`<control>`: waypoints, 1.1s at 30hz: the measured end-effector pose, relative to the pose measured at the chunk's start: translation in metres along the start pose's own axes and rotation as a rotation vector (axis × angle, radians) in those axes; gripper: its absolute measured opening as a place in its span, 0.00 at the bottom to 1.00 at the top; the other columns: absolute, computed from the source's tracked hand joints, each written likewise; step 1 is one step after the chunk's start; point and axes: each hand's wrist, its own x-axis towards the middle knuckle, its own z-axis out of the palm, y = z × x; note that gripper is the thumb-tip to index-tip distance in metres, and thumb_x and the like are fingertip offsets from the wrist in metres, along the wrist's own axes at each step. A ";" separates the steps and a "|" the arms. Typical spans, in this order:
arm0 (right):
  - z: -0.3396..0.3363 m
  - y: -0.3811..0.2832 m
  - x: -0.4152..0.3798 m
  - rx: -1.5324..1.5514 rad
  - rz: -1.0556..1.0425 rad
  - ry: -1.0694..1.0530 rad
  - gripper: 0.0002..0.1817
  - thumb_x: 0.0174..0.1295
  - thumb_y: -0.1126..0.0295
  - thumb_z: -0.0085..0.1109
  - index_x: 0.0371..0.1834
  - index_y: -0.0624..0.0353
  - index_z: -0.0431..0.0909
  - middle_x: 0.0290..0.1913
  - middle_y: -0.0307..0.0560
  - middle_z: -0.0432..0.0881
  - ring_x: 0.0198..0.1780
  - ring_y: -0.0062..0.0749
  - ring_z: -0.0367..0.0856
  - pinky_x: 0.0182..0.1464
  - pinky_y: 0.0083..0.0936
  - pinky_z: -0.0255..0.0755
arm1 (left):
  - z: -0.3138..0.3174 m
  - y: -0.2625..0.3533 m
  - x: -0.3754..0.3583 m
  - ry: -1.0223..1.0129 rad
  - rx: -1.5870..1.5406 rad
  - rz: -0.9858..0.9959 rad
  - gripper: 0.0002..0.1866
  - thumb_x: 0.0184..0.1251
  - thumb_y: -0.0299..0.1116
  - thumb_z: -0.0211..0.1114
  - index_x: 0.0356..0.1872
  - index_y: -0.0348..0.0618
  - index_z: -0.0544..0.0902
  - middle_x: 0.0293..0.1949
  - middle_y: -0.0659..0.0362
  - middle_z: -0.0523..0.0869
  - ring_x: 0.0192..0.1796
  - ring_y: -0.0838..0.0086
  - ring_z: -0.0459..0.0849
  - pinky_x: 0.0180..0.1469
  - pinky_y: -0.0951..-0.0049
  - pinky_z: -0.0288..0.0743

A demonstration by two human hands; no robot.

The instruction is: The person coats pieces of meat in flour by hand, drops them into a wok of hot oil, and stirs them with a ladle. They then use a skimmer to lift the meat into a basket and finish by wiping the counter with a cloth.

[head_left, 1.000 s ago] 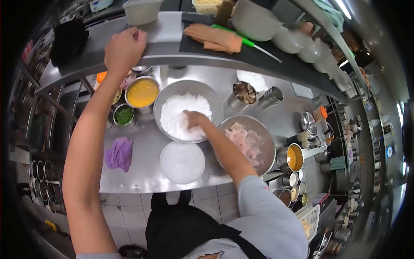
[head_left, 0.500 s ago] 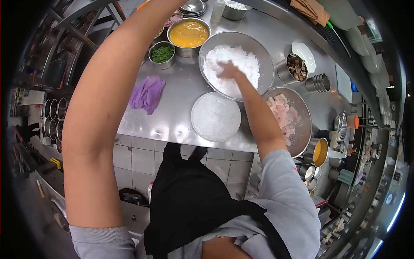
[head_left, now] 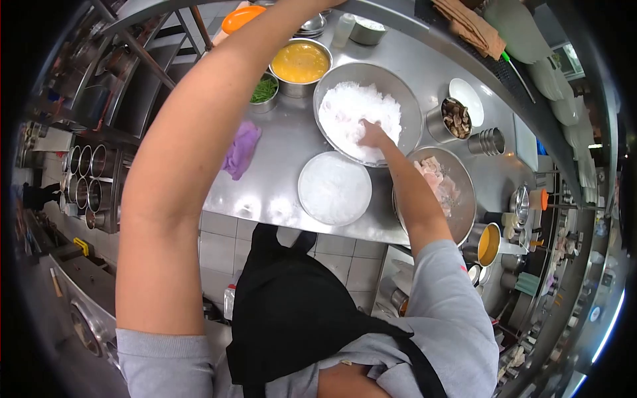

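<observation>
My right hand point(head_left: 373, 134) is pressed into the white flour in a large steel bowl point(head_left: 398, 84), fingers sunk in the powder near the bowl's front edge. My left arm reaches up and away over the counter; the left hand itself is out of the frame at the top. A white plate dusted with flour point(head_left: 334, 188) lies just in front of the bowl. To the right stands a steel bowl of pale raw fish pieces point(head_left: 443, 187), partly hidden by my right forearm.
A bowl of yellow beaten egg point(head_left: 300, 62), a small cup of chopped greens point(head_left: 265, 90) and a purple cloth point(head_left: 240, 150) sit left of the flour. Cups of mushrooms point(head_left: 456, 117), sauce pots point(head_left: 490, 243) and a raised shelf point(head_left: 531, 93) crowd the right and back.
My right hand slid from the middle of the flour toward the bowl's near right edge. The view dropped lower, and my left hand went out of sight at the top.
</observation>
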 end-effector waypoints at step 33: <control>-0.051 -0.059 0.000 -0.123 0.085 0.290 0.52 0.36 0.47 0.73 0.69 0.47 0.59 0.62 0.57 0.71 0.68 0.56 0.61 0.67 0.50 0.58 | 0.008 -0.010 0.000 -0.047 -0.122 0.041 0.11 0.55 0.38 0.58 0.23 0.44 0.84 0.22 0.49 0.83 0.28 0.53 0.83 0.36 0.56 0.78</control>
